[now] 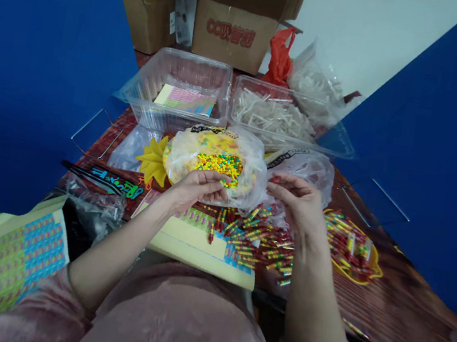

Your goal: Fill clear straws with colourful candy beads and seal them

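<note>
My left hand [202, 186] is closed, thumb against fingers, at the front edge of an open plastic bag [251, 160] of small round multicoloured candies [220, 165]. Whatever its fingertips hold is too small to make out. To the right of the bag, my right hand [297, 198] pinches a small red piece [276, 179], mostly hidden by the fingers. Below and between both hands lies a loose pile of thin red tubes [263, 240] with yellow and green bands. Part of the pile rests on a sheet of printed stickers [195, 244].
Behind the bag stand a clear tub [138, 84] with a sticker sheet inside and another clear tub [324, 143] of white straws. A yellow basket [374, 269] of banded tubes is at right. Cardboard boxes [235, 33] stand behind; blue panels [437, 169] flank the table.
</note>
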`<state>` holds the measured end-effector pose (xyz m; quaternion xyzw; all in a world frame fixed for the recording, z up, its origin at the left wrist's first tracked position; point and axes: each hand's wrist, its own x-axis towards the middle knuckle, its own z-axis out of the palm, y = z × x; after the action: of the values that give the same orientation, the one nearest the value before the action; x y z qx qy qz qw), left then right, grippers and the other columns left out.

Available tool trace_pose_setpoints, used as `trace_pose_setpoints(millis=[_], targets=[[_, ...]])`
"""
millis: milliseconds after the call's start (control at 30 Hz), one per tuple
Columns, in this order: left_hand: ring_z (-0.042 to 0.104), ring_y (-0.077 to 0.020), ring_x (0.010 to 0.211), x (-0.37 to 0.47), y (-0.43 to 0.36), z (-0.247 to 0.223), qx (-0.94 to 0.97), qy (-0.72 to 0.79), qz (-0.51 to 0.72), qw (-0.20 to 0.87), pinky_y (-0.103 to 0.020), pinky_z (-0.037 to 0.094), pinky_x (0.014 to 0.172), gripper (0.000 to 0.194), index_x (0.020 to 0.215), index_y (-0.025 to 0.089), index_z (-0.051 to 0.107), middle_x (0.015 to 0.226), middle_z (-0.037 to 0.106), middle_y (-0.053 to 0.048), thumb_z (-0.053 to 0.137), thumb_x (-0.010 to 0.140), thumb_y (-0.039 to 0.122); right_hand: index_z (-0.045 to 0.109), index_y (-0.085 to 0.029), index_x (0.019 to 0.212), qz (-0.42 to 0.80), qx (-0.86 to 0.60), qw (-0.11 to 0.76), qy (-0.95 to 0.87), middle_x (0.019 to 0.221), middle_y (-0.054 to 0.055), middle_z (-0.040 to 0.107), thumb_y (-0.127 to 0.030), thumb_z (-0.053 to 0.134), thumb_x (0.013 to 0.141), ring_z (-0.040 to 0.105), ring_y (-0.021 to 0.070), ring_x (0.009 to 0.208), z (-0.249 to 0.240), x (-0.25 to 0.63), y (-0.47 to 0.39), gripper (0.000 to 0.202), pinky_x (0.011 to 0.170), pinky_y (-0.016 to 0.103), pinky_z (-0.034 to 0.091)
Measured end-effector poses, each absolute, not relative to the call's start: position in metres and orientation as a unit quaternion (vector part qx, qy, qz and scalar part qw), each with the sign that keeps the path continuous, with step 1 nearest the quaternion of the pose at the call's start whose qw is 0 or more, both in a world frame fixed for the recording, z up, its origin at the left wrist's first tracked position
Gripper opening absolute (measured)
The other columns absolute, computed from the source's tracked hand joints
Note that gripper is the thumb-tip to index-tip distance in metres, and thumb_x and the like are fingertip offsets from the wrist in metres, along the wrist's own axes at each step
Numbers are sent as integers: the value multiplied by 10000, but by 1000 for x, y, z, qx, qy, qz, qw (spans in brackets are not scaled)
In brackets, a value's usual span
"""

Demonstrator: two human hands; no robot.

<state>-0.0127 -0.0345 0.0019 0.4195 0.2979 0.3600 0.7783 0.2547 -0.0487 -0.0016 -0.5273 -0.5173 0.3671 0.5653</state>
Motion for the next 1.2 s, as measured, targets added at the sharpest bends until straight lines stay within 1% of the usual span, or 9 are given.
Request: trace_pose_setpoints(millis=[100,233,333,500,667,767,933,1067,1200], targets=[[624,-101,640,-12,-35,1,435,297,358,771,-211,440,611,443,1006,112,711,792,737,-68,868,694,384,770,-228,865,413,-463,577,-532,763,11,749,-386,911,608,685,158,654,11,205,-59,333,654,312,601],[631,-111,655,-11,-35,-2,451,291,362,762,-227,438,628,421,1005,112,717,785,732,-64,852,716,387,774,-223,835,412,-463,561,-548,781,18,766,-417,909,611,700,169,659,10,177,-56,326,642,318,612],[613,-103,630,-10,-36,-5,461,290,364,756,-226,424,611,386,962,112,715,766,725,-59,844,722,385,783,-218,818,396,-477,557,-553,808,28,775,-401,914,601,704,172,680,7,178,-54,313,656,317,612],[595,-94,611,-9,-35,-8,479,293,354,748,-219,407,596,382,937,111,708,753,725,-57,838,722,398,795,-217,791,387,-474,533,-585,769,29,762,-390,919,601,698,166,685,11,183,-54,286,637,289,591],[576,-92,602,-9,-35,-8,496,300,350,736,-224,401,599,386,962,111,702,751,723,-54,827,730,393,786,-210,779,425,-466,522,-574,726,14,729,-472,878,654,662,138,592,12,185,-54,304,572,277,583],[565,-91,591,-8,-36,-7,499,302,349,733,-225,396,595,369,951,110,702,734,713,-49,823,731,381,768,-200,770,427,-464,516,-580,709,10,711,-500,867,665,643,128,568,10,183,-54,333,563,274,582],[567,-92,594,-8,-36,-9,488,298,358,738,-226,391,595,377,939,114,706,734,705,-47,829,716,392,733,-193,765,398,-457,528,-595,730,22,688,-533,840,700,630,132,606,3,178,-55,363,585,281,560],[584,-101,600,-8,-36,-10,482,299,363,739,-229,394,596,395,914,112,709,714,697,-41,852,681,396,724,-196,777,392,-450,545,-588,773,30,679,-519,845,702,632,141,662,-4,174,-56,353,617,289,550],[607,-109,613,-6,-37,-6,472,299,364,745,-233,423,608,437,887,110,694,703,695,-36,878,640,421,714,-196,780,398,-456,549,-576,765,28,679,-540,844,691,626,138,649,-7,167,-56,378,610,284,543]])
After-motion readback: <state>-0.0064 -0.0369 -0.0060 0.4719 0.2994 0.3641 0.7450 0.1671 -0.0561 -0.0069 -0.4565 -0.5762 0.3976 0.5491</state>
